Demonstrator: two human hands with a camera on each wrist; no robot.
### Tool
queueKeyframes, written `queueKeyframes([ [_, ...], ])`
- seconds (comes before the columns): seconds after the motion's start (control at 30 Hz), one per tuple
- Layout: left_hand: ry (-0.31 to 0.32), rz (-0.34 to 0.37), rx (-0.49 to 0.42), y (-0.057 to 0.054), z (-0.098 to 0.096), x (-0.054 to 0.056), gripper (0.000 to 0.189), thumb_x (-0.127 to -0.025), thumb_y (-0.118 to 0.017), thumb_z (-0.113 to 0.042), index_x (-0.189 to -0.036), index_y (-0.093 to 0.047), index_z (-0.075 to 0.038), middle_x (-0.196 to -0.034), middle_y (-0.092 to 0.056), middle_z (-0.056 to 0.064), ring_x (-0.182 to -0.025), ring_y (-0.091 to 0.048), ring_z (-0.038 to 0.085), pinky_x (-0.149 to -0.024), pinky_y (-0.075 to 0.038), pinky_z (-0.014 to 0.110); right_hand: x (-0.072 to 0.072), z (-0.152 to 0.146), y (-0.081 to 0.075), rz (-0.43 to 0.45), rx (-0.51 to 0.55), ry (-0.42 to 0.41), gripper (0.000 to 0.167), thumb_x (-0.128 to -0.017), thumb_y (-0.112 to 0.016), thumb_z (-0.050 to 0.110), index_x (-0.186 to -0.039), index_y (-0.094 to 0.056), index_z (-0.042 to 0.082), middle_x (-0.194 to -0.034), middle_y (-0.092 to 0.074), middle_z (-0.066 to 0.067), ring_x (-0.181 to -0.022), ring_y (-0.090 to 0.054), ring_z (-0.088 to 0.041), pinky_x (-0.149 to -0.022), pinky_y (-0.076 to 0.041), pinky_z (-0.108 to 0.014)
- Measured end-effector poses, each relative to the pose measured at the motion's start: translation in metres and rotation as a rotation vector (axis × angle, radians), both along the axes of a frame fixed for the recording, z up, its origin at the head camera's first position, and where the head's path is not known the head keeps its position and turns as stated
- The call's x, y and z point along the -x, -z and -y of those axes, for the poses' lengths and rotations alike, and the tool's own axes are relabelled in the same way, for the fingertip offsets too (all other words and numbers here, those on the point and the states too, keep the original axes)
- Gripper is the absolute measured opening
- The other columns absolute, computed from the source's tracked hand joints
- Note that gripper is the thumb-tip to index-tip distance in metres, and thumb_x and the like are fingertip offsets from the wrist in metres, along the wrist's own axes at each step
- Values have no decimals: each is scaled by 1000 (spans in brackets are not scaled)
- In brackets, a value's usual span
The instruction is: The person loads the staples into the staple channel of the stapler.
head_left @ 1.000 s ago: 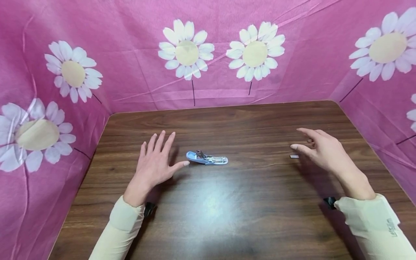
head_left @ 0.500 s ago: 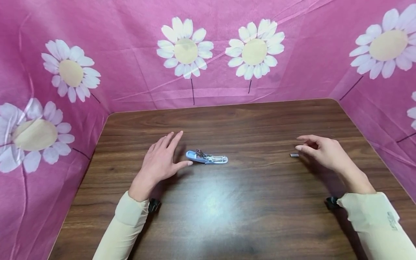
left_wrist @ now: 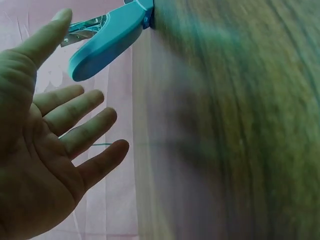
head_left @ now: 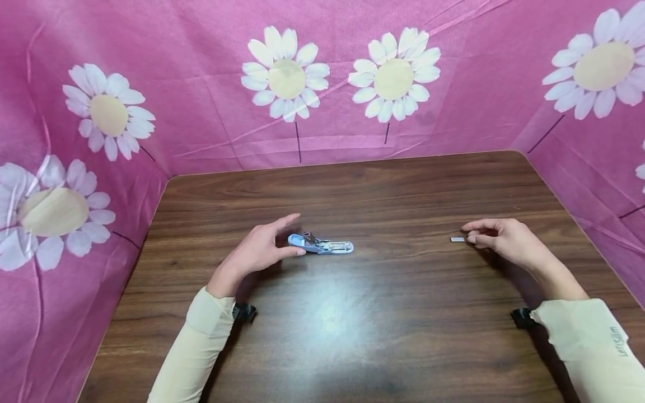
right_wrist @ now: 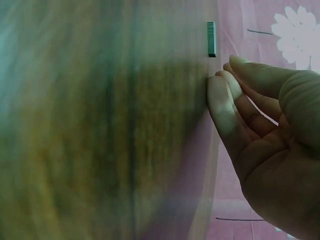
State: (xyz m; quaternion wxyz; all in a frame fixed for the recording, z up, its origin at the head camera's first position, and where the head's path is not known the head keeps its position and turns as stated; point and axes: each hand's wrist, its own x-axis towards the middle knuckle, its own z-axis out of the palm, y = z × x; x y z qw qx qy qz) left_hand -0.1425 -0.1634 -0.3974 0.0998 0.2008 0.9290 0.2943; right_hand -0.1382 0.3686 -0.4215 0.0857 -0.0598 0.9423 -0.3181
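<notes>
A light blue stapler (head_left: 321,244) lies on the table with its top swung back, showing its metal channel. My left hand (head_left: 259,246) is beside its left end, thumb and fingers spread to either side; in the left wrist view the fingers (left_wrist: 82,135) are loosely extended and hold nothing. Farther right, a small grey strip of staples (head_left: 457,239) lies flat. My right hand (head_left: 514,243) is at the strip's right end, fingers bent and thumb near them. In the right wrist view the strip (right_wrist: 211,39) stands just beyond the fingertips, with a gap between.
The brown wood-grain table (head_left: 383,336) has pink flowered cloth (head_left: 201,84) around its back and sides. Black wrist devices (head_left: 245,313) show under both sleeves.
My left hand has moved right to the stapler's end, its thumb and fingers turning to either side of it. My right hand has lowered toward the staples, its fingers drawing closer together.
</notes>
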Motion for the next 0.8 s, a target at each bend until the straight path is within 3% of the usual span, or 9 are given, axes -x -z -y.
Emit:
queueKeyframes([
  [0.23, 10, 15, -20, 2, -4, 1, 74, -88, -78, -45, -151, -50, -19, -138, -65, 5, -129, -60, 25, -107, -47, 48, 0, 0, 3, -42, -23, -32, 27, -94, -73, 18, -118, -74, 7, -98, -78, -3, -80, -63, 11, -71, -44, -8],
  [0.57, -1, 7, 5, 7, -7, 4, 70, -89, -75, -49, -149, -52, -21, -136, -66, 4, -104, -61, 18, -96, -51, 43, 3, 5, 3, -25, -85, 4, 27, -92, -76, 28, -114, -76, 13, -92, -78, -1, -77, -61, 10, -70, -42, -12],
  [0.8, 5, 4, 4, 6, -8, 4, 71, -88, -76, -49, -149, -53, -20, -135, -66, 5, -103, -61, 19, -96, -51, 44, 3, 6, 3, -55, -115, 8, 25, -91, -77, 30, -111, -78, 16, -89, -77, 3, -76, -60, 11, -72, -41, -14],
])
